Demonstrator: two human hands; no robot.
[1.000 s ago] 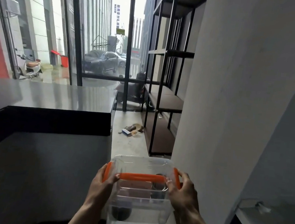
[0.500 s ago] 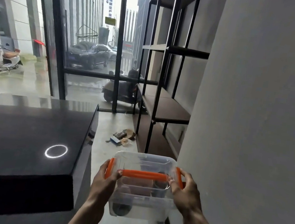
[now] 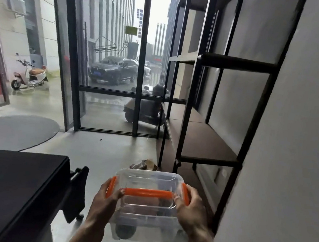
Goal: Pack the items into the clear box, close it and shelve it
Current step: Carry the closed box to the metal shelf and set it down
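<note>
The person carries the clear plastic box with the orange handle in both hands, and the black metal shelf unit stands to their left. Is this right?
Not quite. The head view shows the black metal shelf unit to their right, against the grey wall. The rest holds: the left hand and the right hand both carry the clear plastic box with the orange handle.

L grip (image 3: 107,199) + R grip (image 3: 191,210) clamped

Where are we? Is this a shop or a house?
Probably a shop or office entrance at street level, not a house. Tall glass doors look onto a street with a car and scooters, a black counter stands inside, and metal shelving lines the wall.
</note>
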